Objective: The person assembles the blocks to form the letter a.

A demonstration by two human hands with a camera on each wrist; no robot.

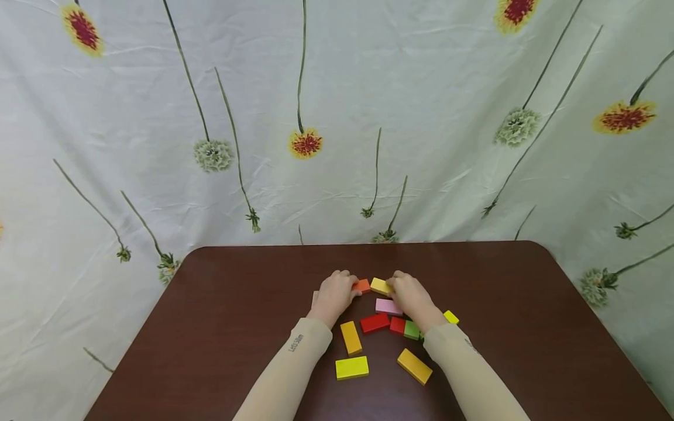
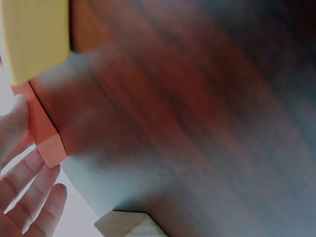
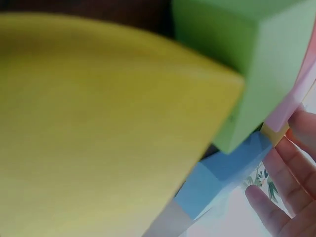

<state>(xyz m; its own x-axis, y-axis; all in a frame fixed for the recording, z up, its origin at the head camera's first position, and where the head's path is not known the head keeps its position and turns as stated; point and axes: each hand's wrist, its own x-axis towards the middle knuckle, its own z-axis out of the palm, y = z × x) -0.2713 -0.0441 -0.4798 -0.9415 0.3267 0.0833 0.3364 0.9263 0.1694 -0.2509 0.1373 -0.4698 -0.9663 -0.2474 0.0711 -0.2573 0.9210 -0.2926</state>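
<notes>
My left hand (image 1: 336, 295) pinches an orange block (image 1: 361, 286) at the far part of the table. The left wrist view shows the thumb on one side of that orange block (image 2: 43, 126) and the fingers by its end and far side. Just to the right lies a pale yellow block (image 1: 380, 286), gripped at its right end by my right hand (image 1: 413, 299). Only a small part of this yellow block (image 3: 275, 134) shows in the right wrist view, between thumb and fingers. Close by are a pink block (image 1: 388, 307) and a blue block (image 3: 222, 170).
Nearer me on the brown table (image 1: 237, 327) lie a red block (image 1: 375, 323), a green block (image 1: 412, 330), an orange-yellow block (image 1: 351, 338), a bright yellow block (image 1: 352, 368) and another orange-yellow block (image 1: 415, 366). A beige block (image 2: 133, 226) is left of my left hand. Behind hangs a flowered cloth (image 1: 337, 88).
</notes>
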